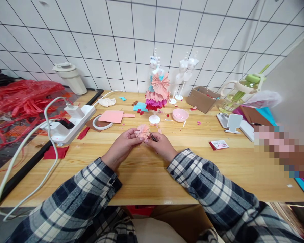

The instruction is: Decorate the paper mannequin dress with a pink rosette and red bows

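Left hand [128, 137] pinched the pink rosette [142, 131] between thumb and fingers; right hand [159, 143] was closed on a slim dark tool [153, 137].

Surface [147, 182]: the near strip was bare, presumably to give the forearms room. Mannequin [157, 98]: upright on its white base beyond the hands, perhaps set back to stay visible without blocking work. Card [111, 116]: flat, overlapping the tape roll [103, 128], at left. Bowl [180, 118]: just right of the mannequin's base, probably for easy reach. Rosette: between both hands, near mid-surface, gripped toward its edge, likely to leave the pleats spread. Tool: angled toward the rosette, its tip right beside the paper.

Not resolved: a pixelated patch at far right masked whatever lay there. Contents of the box [201, 99] were indistinct. Card covered part of the tape roll. Fingers hid the rosette's near edge and most of the tool; tweezers or scissors, could not tell. Tip contact and clearance above the surface were also unclear.
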The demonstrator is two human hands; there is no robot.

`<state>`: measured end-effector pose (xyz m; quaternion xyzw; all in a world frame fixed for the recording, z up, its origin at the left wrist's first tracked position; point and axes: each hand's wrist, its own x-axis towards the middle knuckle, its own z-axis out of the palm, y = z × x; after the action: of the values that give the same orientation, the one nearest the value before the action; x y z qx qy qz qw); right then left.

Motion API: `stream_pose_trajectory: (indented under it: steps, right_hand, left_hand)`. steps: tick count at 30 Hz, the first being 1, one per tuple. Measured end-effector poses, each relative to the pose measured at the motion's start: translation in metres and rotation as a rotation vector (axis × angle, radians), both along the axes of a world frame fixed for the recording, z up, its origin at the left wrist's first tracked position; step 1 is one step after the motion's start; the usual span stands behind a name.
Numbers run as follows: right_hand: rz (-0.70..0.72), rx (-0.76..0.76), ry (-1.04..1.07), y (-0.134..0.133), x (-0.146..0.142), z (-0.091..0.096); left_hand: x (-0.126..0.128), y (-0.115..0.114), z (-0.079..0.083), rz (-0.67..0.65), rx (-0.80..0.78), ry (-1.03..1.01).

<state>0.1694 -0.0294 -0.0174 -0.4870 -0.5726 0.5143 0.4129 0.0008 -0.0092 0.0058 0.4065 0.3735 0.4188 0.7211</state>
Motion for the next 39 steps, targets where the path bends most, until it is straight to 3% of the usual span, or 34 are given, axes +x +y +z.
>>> stream_pose_trajectory:
  steps: [5, 15, 22, 30, 39]
  right_hand:
    - [-0.044, -0.017, 0.037, 0.0, 0.0, 0.002]
    - [-0.15, -0.033, 0.112, 0.002, 0.0, 0.0]
    - [-0.173, -0.127, 0.214, 0.0, 0.002, 0.005]
    - [0.098, -0.253, 0.178, -0.012, -0.009, 0.01]
    - [0.116, -0.204, 0.113, -0.013, -0.012, 0.008]
  left_hand:
    - [0.0, 0.001, -0.002, 0.055, -0.009, -0.011]
    - [-0.001, 0.002, -0.002, 0.022, -0.02, 0.02]
    - [-0.003, 0.002, 0.0, 0.073, -0.08, 0.002]
    - [-0.004, 0.004, 0.002, 0.122, -0.095, -0.094]
    - [-0.003, 0.004, 0.0, 0.1, -0.089, -0.08]
